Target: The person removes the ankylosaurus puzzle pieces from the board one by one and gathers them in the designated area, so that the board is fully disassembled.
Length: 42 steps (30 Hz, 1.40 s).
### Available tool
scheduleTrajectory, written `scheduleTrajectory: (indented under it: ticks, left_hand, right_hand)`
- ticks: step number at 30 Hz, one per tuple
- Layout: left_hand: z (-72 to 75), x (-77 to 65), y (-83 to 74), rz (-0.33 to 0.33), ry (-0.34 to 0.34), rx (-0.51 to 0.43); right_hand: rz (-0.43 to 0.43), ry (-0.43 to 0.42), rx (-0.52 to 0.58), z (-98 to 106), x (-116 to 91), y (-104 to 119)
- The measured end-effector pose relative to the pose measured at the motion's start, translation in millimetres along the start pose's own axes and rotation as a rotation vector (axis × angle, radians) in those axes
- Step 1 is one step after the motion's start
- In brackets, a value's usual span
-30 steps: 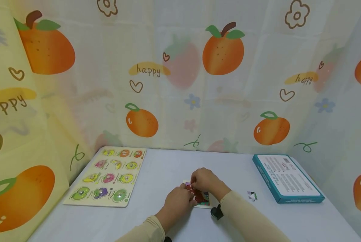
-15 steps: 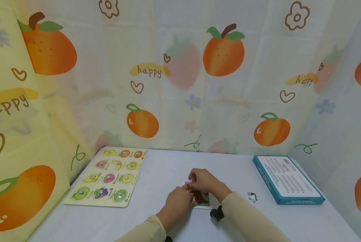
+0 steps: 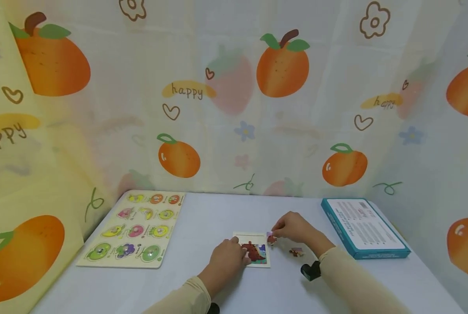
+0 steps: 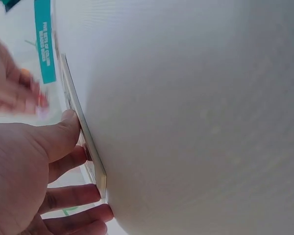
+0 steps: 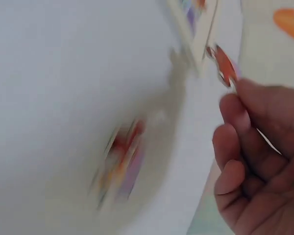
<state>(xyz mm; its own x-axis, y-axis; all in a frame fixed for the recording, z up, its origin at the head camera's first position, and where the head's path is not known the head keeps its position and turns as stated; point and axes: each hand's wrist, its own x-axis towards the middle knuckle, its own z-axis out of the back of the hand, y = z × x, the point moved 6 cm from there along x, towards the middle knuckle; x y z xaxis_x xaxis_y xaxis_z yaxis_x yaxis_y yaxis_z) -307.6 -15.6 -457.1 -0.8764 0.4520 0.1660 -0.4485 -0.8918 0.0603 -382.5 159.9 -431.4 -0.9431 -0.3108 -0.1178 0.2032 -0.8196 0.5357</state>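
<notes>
Jigsaw piece (image 3: 271, 238): you pinch this by its edge between thumb and fingertips of your right hand (image 3: 294, 226), just off the upper right corner of the puzzle tray (image 3: 259, 239). Your left hand (image 3: 225, 258) rests at the tray's left edge, thumb and fingers extended against it without a clenched grip.

Possible faults and causes:

1. Dropped piece. Your pinch takes only a small margin; a slip would probably land it on the tray's right rim or the desk (image 3: 210, 209).

2. Tray shift. Light contact on one side may let the tray slide or turn under sideways pressure, unseating the dinosaur picture along its lower edge.

3. Disturbed stock. Loose pieces (image 3: 296, 252), their count unclear, lie beneath your right forearm; a low sleeve (image 3: 359, 279) could sweep them toward the teal box (image 3: 363, 226).

4. Misorientation. An unchecked rotation could jam the tabs.
</notes>
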Motion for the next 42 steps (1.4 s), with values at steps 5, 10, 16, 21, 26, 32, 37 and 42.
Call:
scheduleTrajectory:
  ticks: [5,10,16,21,26,32,37,42]
  left_hand:
    - [0.7,1.5,-1.1,-0.011,-0.006,-0.023]
    - [2.3,-1.4,1.4,-0.007,-0.004,-0.05]
    - [6.1,-3.1,0.8,0.029,0.024,-0.053]
    - [6.5,-1.4,3.3,0.049,0.033,-0.068]
    - [7.1,-0.4,4.8,0.058,0.039,-0.082]
    - [6.5,-1.2,4.8,0.058,0.042,-0.091]
    - [7.7,-1.7,5.5,0.047,0.019,-0.078]
    - [8.5,-2.3,2.5,0.025,0.006,-0.091]
  right_hand:
    - [-0.094,0.082,0.064,5.6,-18.8,-34.8]
    - [-0.087,0.115,0.118,-5.4,-20.6,-35.1]
    - [-0.069,0.104,0.061,-14.0,-17.7,-29.4]
    - [-0.079,0.095,-0.002,-15.1,-16.2,-28.2]
    - [-0.068,0.079,-0.053,-12.8,-15.1,-22.4]
    - [0.051,0.048,-0.066,-16.4,-15.7,3.1]
    - [0.145,0.06,-0.15,-28.9,-14.8,22.4]
    - [0.125,0.067,-0.214,-37.7,-13.6,23.3]
